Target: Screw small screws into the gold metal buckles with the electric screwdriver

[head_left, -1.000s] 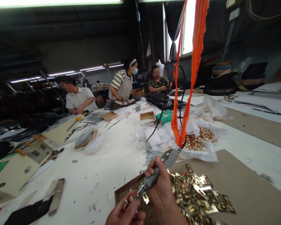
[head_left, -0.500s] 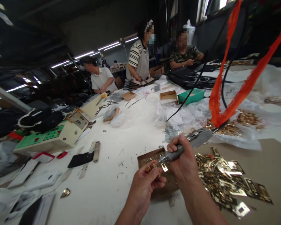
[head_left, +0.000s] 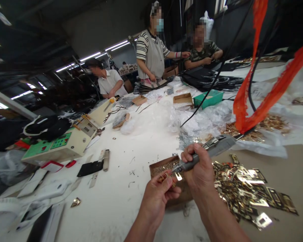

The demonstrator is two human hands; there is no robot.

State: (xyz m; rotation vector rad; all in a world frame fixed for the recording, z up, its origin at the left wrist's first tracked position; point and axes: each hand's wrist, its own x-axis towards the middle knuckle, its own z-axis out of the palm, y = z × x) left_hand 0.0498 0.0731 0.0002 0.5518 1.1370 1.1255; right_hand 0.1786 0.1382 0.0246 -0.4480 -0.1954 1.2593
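Observation:
My right hand (head_left: 199, 168) is wrapped round a grey powered screwdriver (head_left: 212, 149) that hangs from an orange cord (head_left: 244, 111). Its tip points down-left at a small gold metal fitting (head_left: 166, 177) pinched in the fingers of my left hand (head_left: 158, 195). Both hands hover over a small brown cardboard box (head_left: 164, 166) holding tiny screws. A heap of gold metal plates (head_left: 247, 191) lies on brown cardboard just right of my right hand.
A cream and green machine (head_left: 63, 143) stands at the left. Dark strap pieces (head_left: 91, 167) lie near it. Plastic bags (head_left: 199, 124), small boxes (head_left: 183, 99) and a green tray (head_left: 208, 98) sit further back. Three people (head_left: 151, 53) work at the table's far end.
The view has swung down and left, then steadied. My left hand has lifted the fitting up to the screwdriver tip. The standing person has reached an arm toward the seated one.

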